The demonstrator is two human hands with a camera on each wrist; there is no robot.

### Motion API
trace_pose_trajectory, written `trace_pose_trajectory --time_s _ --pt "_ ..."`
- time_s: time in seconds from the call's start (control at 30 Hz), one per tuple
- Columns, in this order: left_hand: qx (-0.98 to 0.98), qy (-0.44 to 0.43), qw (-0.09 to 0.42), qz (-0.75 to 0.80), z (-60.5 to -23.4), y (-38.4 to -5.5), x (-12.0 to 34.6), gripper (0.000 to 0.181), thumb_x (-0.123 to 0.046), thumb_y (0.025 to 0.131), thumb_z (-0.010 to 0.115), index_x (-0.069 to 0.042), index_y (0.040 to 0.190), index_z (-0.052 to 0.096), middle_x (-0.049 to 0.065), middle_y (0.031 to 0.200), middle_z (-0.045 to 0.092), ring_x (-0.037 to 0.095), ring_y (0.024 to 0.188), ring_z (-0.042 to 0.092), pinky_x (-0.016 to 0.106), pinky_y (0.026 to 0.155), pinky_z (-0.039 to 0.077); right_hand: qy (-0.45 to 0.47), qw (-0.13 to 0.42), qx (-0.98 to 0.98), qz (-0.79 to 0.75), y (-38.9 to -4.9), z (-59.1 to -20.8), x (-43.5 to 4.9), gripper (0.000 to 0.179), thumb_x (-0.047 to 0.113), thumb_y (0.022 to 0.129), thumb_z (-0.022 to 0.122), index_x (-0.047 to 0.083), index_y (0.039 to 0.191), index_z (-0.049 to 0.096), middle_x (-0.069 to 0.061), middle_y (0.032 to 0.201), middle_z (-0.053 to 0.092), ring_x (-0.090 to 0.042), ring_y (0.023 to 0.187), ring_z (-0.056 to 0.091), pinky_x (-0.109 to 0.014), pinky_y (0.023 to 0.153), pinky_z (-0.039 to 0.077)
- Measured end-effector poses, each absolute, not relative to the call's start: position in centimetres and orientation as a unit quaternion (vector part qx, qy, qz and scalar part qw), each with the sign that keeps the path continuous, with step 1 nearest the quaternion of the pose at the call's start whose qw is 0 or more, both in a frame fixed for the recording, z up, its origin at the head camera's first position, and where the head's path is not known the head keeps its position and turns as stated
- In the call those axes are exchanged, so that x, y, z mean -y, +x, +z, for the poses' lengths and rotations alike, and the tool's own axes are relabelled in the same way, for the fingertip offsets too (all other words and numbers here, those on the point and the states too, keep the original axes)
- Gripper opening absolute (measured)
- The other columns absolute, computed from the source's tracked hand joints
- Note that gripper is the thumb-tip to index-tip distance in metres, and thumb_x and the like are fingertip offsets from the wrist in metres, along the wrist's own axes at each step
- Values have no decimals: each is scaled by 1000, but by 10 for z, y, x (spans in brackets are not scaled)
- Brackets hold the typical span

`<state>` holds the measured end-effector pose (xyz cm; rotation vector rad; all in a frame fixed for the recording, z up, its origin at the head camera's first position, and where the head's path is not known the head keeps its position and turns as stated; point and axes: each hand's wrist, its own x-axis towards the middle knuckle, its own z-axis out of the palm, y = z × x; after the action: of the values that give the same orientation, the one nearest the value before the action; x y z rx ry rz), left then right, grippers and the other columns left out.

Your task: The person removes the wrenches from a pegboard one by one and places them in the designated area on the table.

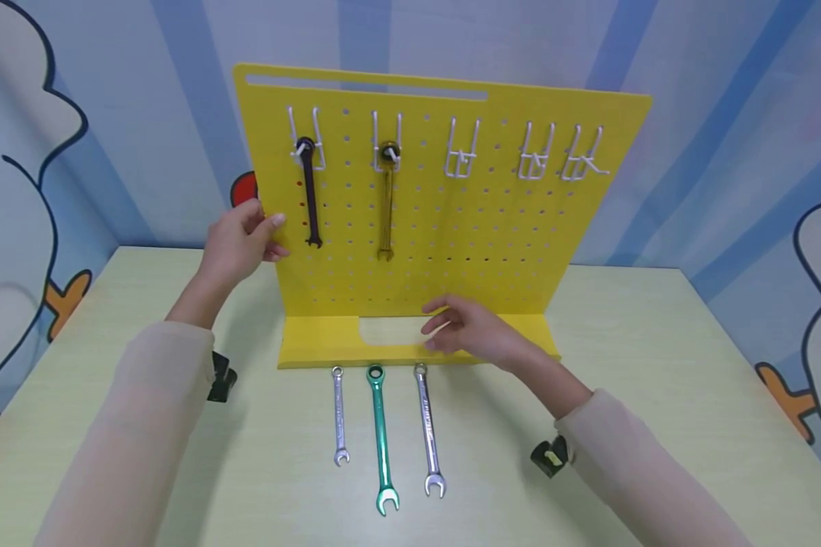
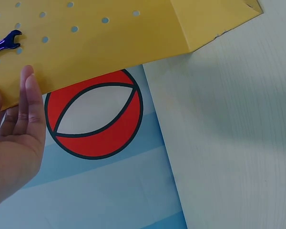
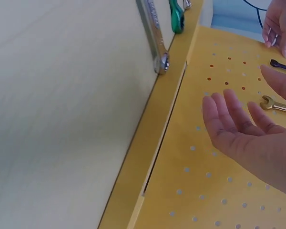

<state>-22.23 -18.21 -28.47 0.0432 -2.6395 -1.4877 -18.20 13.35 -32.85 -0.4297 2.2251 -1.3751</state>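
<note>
My left hand (image 1: pixel 236 239) grips the left edge of a yellow pegboard (image 1: pixel 445 258), its thumb over the front face. In the left wrist view the left hand's fingers (image 2: pixel 34 102) lie at that edge. My right hand (image 1: pixel 475 330) hovers before the board's lower part, holding nothing, fingers loosely bent. A dark combination wrench (image 1: pixel 310 194) and a gold-coloured wrench (image 1: pixel 387 209) hang on the two leftmost hooks. On the table by the board's base lie a small silver wrench (image 1: pixel 339 418), a green ratcheting wrench (image 1: pixel 381 433) and a larger silver wrench (image 1: pixel 427 425).
Three white wire hooks, one of them a hook (image 1: pixel 461 156) near the middle, carry nothing on the board's right side. The yellow base (image 1: pixel 321 346) has a cutout. A pale table (image 1: pixel 629 327) lies beneath, with a blue cartoon-printed backdrop (image 1: pixel 711 152) behind.
</note>
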Motion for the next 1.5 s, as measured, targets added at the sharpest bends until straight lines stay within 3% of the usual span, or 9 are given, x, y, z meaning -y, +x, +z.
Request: trace_pose_trajectory --time_s 0.2,0.37,0.53,0.9,1.23,1.5 --pt "859 6 58 -509 -293 -231 189 39 -40 88 54 -4 88 40 16 86 53 21 70 66 28 63 56 -169 240 -792 -536 -191 -322 -132 52 3 87 61 0 132 37 -23 124 48 -26 100 58 -46 91 46" --pt "870 12 62 -488 -284 -222 183 35 -36 92 50 -2 91 40 17 89 53 20 71 66 23 62 55 -174 234 -788 -542 -198 -317 -131 52 3 88 59 2 134 36 -22 128 45 -28 103 57 -50 92 43" --pt "874 17 60 -482 -281 -221 181 31 -32 93 48 -2 91 40 16 90 53 20 72 66 19 59 54 -178 227 -778 -558 -205 -310 -131 51 2 89 57 4 135 35 -21 130 44 -29 106 56 -51 94 42" --pt "869 12 62 -490 -285 -223 183 35 -36 91 50 -2 90 40 17 90 54 19 70 66 23 61 55 -197 196 -751 -598 -215 -291 -129 53 6 88 59 7 135 35 -16 131 43 -30 112 50 -48 94 42" --pt "859 14 65 -508 -304 -242 194 42 -44 86 54 -4 92 42 16 88 57 23 70 66 32 65 56 -208 189 -693 -664 -220 -278 -117 56 -1 87 56 6 137 31 -17 134 39 -36 119 41 -51 98 37" --pt "845 16 53 -531 -340 -279 215 39 -43 84 58 -8 96 46 13 89 59 22 66 66 36 60 56 -212 167 -662 -699 -220 -268 -109 59 -9 86 53 5 137 29 -18 135 37 -37 120 39 -49 100 36"
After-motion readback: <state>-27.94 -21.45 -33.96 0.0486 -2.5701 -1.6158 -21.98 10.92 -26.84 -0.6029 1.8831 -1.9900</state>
